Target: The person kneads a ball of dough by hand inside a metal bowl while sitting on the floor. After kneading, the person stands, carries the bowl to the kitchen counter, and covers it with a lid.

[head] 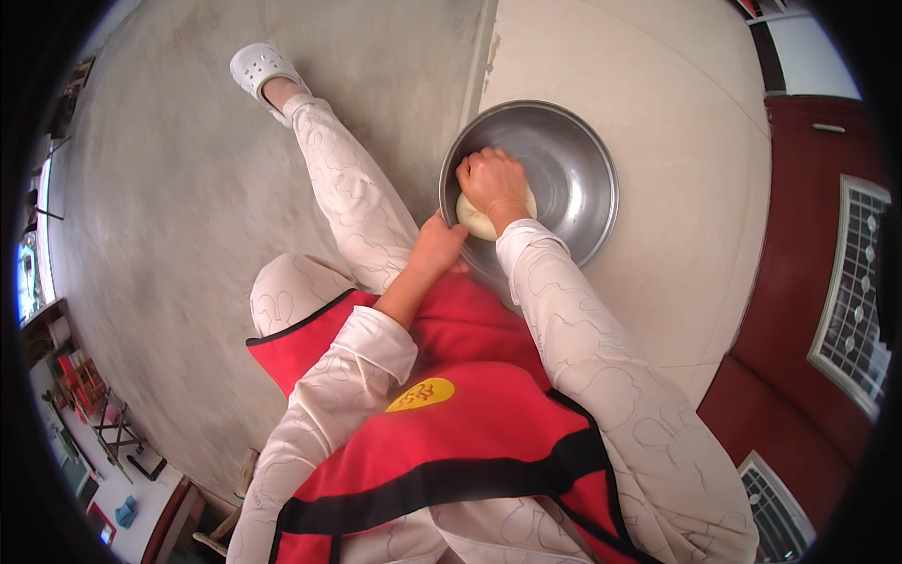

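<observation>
A pale ball of dough (478, 217) lies against the near-left wall of a wide stainless steel bowl (574, 151). My right hand (495, 182) is curled into a fist and presses down on the dough, hiding part of it. At the bowl's left rim is my left hand (438, 243), its thumb on the edge and its fingers around the outside. Beneath my forearms hangs a red apron (472, 310) with black trim.
The bowl stands on a beige stone slab (676, 197). A grey concrete floor (176, 190) spreads to the left, where my leg ends in a white clog (261, 67). Dark red cabinet doors (796, 282) line the right. At lower left, a blue cloth (125, 512) lies on a white tabletop (141, 486).
</observation>
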`<act>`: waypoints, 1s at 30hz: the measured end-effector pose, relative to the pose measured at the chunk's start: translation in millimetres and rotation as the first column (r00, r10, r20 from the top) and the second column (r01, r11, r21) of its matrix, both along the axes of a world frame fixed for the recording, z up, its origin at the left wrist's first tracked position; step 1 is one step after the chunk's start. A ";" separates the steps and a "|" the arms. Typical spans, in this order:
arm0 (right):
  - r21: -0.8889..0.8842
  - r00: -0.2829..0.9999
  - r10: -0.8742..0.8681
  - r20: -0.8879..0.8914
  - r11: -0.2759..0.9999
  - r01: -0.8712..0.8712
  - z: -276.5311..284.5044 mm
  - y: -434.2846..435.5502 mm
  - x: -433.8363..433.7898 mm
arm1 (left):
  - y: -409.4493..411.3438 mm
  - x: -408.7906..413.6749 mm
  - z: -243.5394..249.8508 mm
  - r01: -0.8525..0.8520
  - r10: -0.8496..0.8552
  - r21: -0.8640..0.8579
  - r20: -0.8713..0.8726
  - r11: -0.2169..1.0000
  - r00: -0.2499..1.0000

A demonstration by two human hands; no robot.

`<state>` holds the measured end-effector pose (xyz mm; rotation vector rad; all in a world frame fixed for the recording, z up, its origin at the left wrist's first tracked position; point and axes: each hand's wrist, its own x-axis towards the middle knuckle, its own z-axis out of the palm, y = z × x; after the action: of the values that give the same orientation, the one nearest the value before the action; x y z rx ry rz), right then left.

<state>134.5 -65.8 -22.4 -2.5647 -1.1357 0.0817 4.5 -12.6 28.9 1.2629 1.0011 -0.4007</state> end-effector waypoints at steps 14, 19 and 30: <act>0.022 0.986 0.157 -0.048 0.987 -0.156 49.8 -79.4 -21.8 | -1.0 1.6 -11.1 -0.156 0.157 -0.021 0.086 0.988 0.984; 0.128 0.991 0.134 0.001 0.983 -0.133 37.0 -83.4 -35.3 | -4.3 -0.5 -3.9 -0.152 0.156 -0.050 0.073 0.987 0.985; 0.148 0.977 0.195 0.082 0.968 -0.205 16.5 -47.8 -10.4 | -9.3 -0.1 5.4 -0.080 0.080 -0.034 0.016 0.996 0.997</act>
<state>124.2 -113.7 -5.9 -2.3269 -1.3672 -0.0438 4.4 -21.9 34.3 1.1902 1.0226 -0.3429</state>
